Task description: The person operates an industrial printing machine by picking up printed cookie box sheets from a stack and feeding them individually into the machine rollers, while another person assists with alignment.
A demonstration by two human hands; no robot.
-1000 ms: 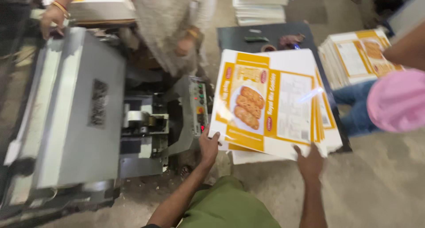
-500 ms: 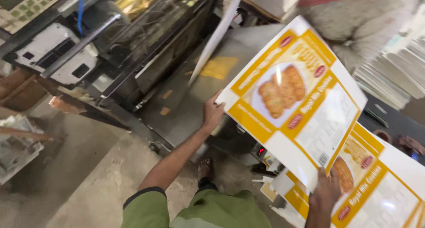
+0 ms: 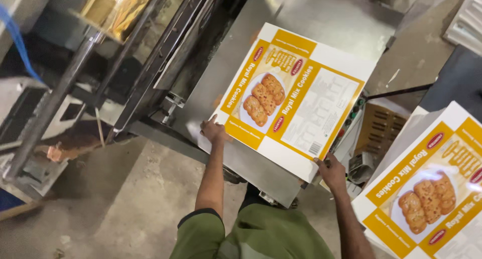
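Yellow-white carton sheet, left hand gripping corner, right hand seemingly pinching edge

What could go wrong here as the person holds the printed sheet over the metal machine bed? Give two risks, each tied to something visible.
1. The printed sheet is gripped only at two near corners by the left hand and right hand, so it might sag or crease.
2. The left hand sits close to the machine bed and the dark frame; fingers could perhaps get caught.
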